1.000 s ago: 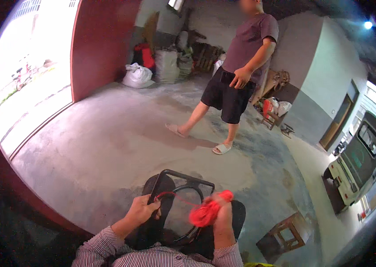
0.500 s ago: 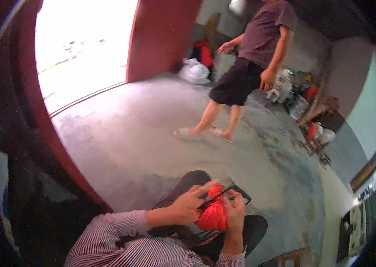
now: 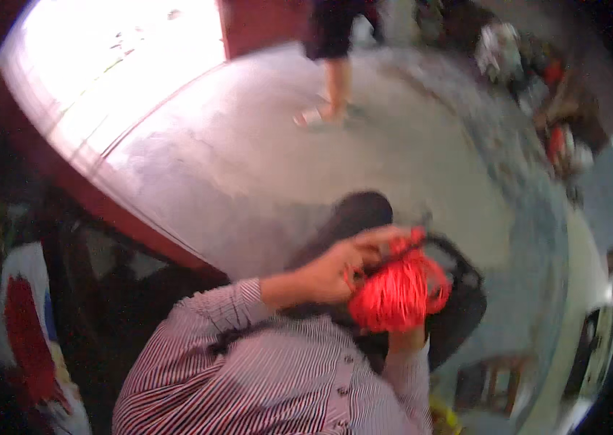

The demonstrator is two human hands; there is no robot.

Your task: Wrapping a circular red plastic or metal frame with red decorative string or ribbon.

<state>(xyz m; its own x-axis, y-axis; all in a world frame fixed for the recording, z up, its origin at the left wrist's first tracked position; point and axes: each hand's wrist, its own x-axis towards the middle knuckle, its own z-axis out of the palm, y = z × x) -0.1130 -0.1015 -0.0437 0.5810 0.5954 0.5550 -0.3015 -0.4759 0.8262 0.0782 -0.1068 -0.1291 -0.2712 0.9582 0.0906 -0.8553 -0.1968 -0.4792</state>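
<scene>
Above my lap is a bundle of bright red cord [image 3: 390, 299], its many thin strands looped together. My left hand [image 3: 339, 270] is closed at the bundle's upper left, fingers curled on red strands. A dark band [image 3: 451, 250] runs from beside those fingers across the top of the cord and bends down on the right; blur hides what it is. My right hand [image 3: 406, 338] comes up from below behind the bundle. Only its wrist area shows, as the cord covers the fingers.
A person in dark shorts [image 3: 328, 32] and light slippers stands on the concrete floor [image 3: 263, 145] ahead. Left of them is a bright doorway [image 3: 125, 65] with a red frame. Bags and clutter [image 3: 502, 54] line the far right wall. A wooden stool [image 3: 499, 384] stands lower right.
My view has tipped downward, so the person and doorway sit higher. The red cord bundle now faces me more fully, and my right hand's fingers have gone out of sight behind it.
</scene>
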